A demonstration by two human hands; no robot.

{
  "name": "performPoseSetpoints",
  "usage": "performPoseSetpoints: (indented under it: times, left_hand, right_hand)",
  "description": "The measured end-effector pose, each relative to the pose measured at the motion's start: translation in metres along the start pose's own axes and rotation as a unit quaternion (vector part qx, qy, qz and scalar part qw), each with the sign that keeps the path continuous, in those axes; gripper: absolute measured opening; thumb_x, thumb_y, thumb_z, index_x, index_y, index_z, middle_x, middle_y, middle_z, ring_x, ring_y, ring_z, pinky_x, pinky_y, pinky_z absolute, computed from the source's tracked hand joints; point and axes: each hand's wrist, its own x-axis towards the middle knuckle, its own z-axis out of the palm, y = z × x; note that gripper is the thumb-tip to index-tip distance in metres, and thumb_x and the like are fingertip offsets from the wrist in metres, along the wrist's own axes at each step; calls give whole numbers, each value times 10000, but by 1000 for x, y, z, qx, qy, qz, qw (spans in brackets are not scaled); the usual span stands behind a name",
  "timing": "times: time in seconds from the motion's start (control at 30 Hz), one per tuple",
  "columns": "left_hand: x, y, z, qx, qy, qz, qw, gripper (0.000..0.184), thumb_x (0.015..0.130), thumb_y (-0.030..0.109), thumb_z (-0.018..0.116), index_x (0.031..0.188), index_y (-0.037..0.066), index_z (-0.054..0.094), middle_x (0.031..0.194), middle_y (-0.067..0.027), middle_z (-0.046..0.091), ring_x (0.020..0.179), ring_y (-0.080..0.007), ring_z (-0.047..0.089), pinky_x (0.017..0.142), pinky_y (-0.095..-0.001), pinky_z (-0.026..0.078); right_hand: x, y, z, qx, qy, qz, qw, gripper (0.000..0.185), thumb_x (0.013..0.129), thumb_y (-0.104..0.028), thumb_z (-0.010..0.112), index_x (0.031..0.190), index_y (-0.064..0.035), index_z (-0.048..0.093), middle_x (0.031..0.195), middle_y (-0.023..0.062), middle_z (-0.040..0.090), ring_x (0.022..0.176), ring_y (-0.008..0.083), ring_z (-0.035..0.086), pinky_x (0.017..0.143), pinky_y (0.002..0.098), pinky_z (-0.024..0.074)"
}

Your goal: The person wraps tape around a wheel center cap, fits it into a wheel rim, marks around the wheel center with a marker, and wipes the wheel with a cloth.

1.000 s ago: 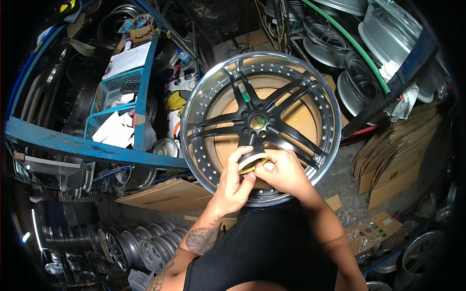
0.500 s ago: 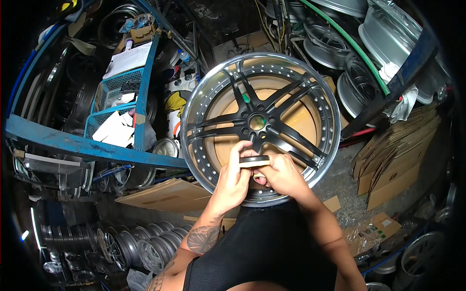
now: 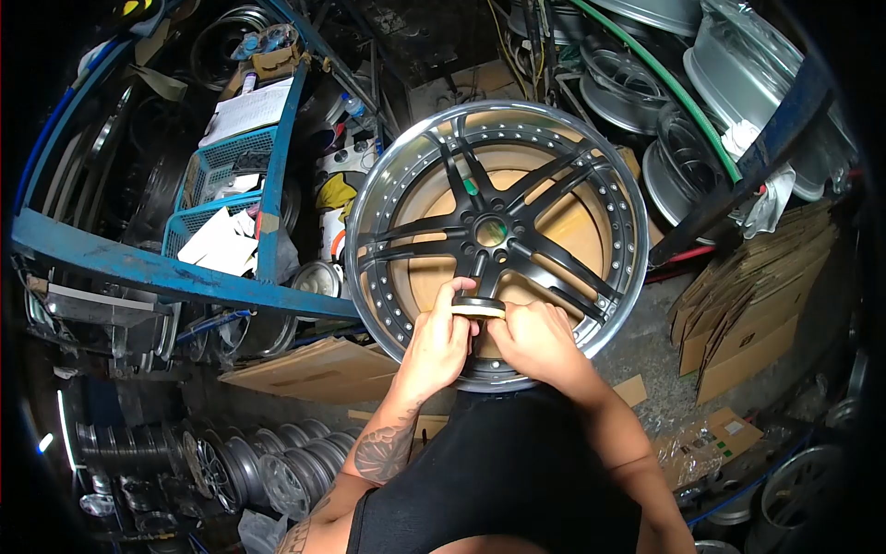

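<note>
A large wheel rim (image 3: 637,231) with black spokes and a polished lip lies face up in front of me. Over its near spokes, my left hand (image 3: 438,343) is closed around the left side of what looks like a roll of tape (image 3: 480,311), pale on its outer side and dark inside. My right hand (image 3: 540,340), fingers curled, grips the roll's right edge; its fingertips are largely hidden. A small green patch (image 3: 471,186) marks one spoke, and the centre bore (image 3: 491,231) shows a greenish tint.
To the left stands a blue metal frame (image 3: 175,272) with blue baskets (image 3: 226,162) holding papers. Silver rims (image 3: 678,166) and a green hose (image 3: 664,74) are at the upper right. Flattened cardboard (image 3: 748,295) leans at the right, and more rims (image 3: 258,471) stand at the lower left.
My right hand has turned and its fingers have curled under. The tape roll has shifted slightly left and tilted, and the yellowish bit below it is now hidden.
</note>
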Motion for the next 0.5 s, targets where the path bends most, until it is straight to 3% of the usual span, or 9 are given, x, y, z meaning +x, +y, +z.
performPoseSetpoints:
  times: [0.03,0.2,0.5]
  left_hand:
    - [0,1,-1,-7,-12,-10,1000,376,1021,42,440,1393,49,496,767,-92,669,648,-185,666,641,-357,538]
    - [-2,2,-10,-47,-54,-7,997,373,1007,23,453,1368,62,539,764,-59,662,615,-127,639,602,-313,524]
    - [-5,-19,20,-166,31,-18,985,433,962,-34,529,1382,56,579,807,-10,695,628,-61,616,580,-238,507]
  right_hand:
    - [-2,0,0,-57,28,-22,998,315,944,-233,568,804,10,712,629,235,653,609,426,675,633,518,550]
    - [-2,11,4,-3,20,-54,998,322,949,-237,562,794,22,672,628,259,641,620,459,669,634,541,550]
    - [-3,3,-2,-36,24,-48,998,315,959,-256,557,853,17,674,672,259,663,643,458,678,639,541,550]
